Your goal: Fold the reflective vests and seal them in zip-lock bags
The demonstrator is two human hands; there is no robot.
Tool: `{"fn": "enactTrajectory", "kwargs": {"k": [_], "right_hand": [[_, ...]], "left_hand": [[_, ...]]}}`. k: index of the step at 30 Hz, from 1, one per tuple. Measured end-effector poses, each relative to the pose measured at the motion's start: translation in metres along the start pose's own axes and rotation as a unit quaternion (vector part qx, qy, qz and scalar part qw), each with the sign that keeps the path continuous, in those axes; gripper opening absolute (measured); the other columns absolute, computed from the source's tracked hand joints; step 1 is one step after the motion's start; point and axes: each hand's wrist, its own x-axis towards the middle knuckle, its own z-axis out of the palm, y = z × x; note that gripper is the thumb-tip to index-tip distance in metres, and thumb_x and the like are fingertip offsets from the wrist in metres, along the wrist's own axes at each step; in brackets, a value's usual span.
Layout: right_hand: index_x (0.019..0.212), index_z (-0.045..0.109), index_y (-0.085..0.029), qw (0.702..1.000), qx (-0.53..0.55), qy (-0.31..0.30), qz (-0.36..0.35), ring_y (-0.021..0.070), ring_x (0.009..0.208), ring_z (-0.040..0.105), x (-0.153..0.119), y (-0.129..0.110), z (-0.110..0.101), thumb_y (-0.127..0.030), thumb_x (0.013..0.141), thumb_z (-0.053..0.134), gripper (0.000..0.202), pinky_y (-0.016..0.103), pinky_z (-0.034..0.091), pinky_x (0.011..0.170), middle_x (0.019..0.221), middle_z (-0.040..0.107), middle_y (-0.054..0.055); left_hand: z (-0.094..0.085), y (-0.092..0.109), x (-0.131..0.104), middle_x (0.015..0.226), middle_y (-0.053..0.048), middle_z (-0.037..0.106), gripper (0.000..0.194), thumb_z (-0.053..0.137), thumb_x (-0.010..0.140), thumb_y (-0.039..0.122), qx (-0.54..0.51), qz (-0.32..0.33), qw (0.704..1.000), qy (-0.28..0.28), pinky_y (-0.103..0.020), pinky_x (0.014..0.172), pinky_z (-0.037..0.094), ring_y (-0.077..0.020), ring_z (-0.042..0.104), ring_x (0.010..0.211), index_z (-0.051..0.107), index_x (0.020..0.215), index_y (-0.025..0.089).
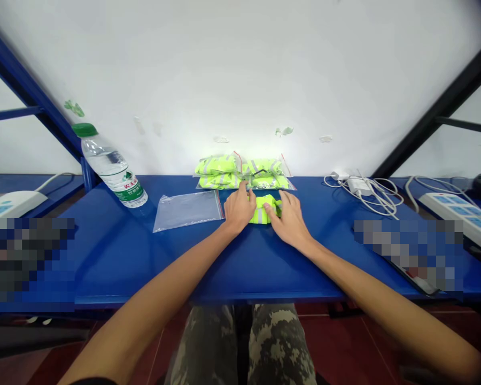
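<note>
Right hand (289,218) rests half open, its thumb on top of a folded neon-yellow bundle (260,211) and its fingers along the right end; the left hand (240,207) curls loosely at the left end, though whether it pinches any cloth I cannot tell. Between them, the bundle lies on the blue surface (264,267). It looks like light, soft fabric, hard to damage but apt to spring open, so it is best held by both ends with the folds pressed together. Left of the left hand lies a flat clear bag (188,210), probably slippery and limp, easiest to take by its edge. Farther back, bagged yellow bundles (220,172) sit stacked near the wall (240,75).
</note>
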Motion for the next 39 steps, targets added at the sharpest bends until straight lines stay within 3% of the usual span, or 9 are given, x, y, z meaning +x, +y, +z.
{"fn": "enactTrajectory", "kwargs": {"k": [3,8,13,18,21,24,27,33,39], "right_hand": [[0.145,0.034,-0.002,0.995,0.036,-0.064,0.065,0.0388,0.141,0.033,-0.005,-0.012,0.004,-0.066,0.084,0.054,0.091,0.055,0.035,0.111,0.148,0.038,0.030],[0.140,0.044,-0.011,0.975,0.129,-0.141,0.116,0.0364,0.131,0.048,0.016,-0.020,0.003,-0.063,0.072,0.071,0.090,0.050,0.041,0.106,0.139,0.053,0.023],[0.139,0.049,-0.013,0.951,0.231,-0.117,0.168,0.0318,0.132,0.048,0.030,-0.012,0.008,-0.050,0.054,0.087,0.101,0.045,0.037,0.112,0.144,0.050,0.018],[0.134,0.055,-0.016,0.883,0.413,-0.111,0.191,0.0269,0.110,0.063,0.032,-0.003,0.019,-0.036,0.042,0.094,0.101,0.042,0.052,0.096,0.133,0.058,0.014],[0.132,0.056,-0.017,0.859,0.455,-0.129,0.195,0.0234,0.101,0.066,0.033,-0.003,0.019,-0.030,0.040,0.094,0.101,0.041,0.054,0.092,0.126,0.062,0.012],[0.130,0.056,-0.017,0.865,0.444,-0.152,0.178,0.0223,0.098,0.065,0.035,-0.005,0.017,-0.030,0.043,0.093,0.096,0.041,0.053,0.093,0.123,0.063,0.010],[0.128,0.056,-0.018,0.895,0.386,-0.173,0.141,0.0240,0.102,0.063,0.037,-0.007,0.016,-0.034,0.048,0.092,0.090,0.043,0.050,0.095,0.118,0.065,0.009],[0.138,0.043,-0.017,0.923,0.317,-0.208,0.061,0.0272,0.112,0.058,0.037,-0.008,0.016,-0.030,0.042,0.093,0.109,0.044,0.048,0.098,0.125,0.060,0.012],[0.130,0.051,-0.016,0.938,0.287,-0.193,0.031,0.0250,0.101,0.061,0.040,-0.012,0.010,-0.031,0.047,0.090,0.093,0.041,0.050,0.091,0.114,0.065,0.009]], "left_hand": [[0.002,-0.002,0.003,0.101,-0.014,0.075,0.044,0.042,0.095,0.030,-0.026,-0.020,0.999,-0.027,-0.039,0.082,0.050,-0.0306,0.070,0.094,0.049,0.138,0.020],[0.000,-0.008,0.007,0.111,-0.012,0.073,0.045,0.042,0.095,0.033,-0.087,-0.027,0.993,-0.069,-0.040,0.095,0.048,-0.0290,0.068,0.107,0.051,0.138,0.019],[-0.002,-0.013,0.006,0.112,-0.010,0.073,0.047,0.041,0.096,0.035,-0.131,-0.025,0.988,-0.081,-0.038,0.098,0.047,-0.0266,0.067,0.109,0.047,0.139,0.019],[0.000,-0.017,0.007,0.111,-0.010,0.073,0.046,0.041,0.096,0.039,-0.161,-0.023,0.985,-0.062,-0.040,0.097,0.047,-0.0276,0.066,0.110,0.049,0.137,0.019],[0.003,-0.018,0.009,0.108,-0.011,0.074,0.043,0.040,0.096,0.038,-0.161,-0.014,0.986,-0.049,-0.037,0.095,0.048,-0.0263,0.068,0.105,0.057,0.130,0.018],[0.005,-0.019,0.009,0.107,-0.008,0.074,0.037,0.040,0.097,0.034,-0.178,-0.006,0.984,-0.027,-0.032,0.090,0.050,-0.0231,0.070,0.100,0.062,0.122,0.020],[0.004,-0.020,0.010,0.108,-0.007,0.074,0.033,0.040,0.097,0.031,-0.203,-0.015,0.979,-0.002,-0.029,0.087,0.050,-0.0211,0.070,0.098,0.066,0.114,0.021],[0.003,-0.026,0.019,0.100,-0.006,0.075,0.032,0.043,0.095,0.030,-0.247,-0.041,0.968,0.010,-0.029,0.086,0.051,-0.0203,0.070,0.092,0.072,0.100,0.019],[0.008,-0.029,0.026,0.087,-0.006,0.075,0.033,0.045,0.093,0.034,-0.297,-0.063,0.953,0.009,-0.028,0.074,0.051,-0.0197,0.068,0.080,0.073,0.098,0.017]]}}
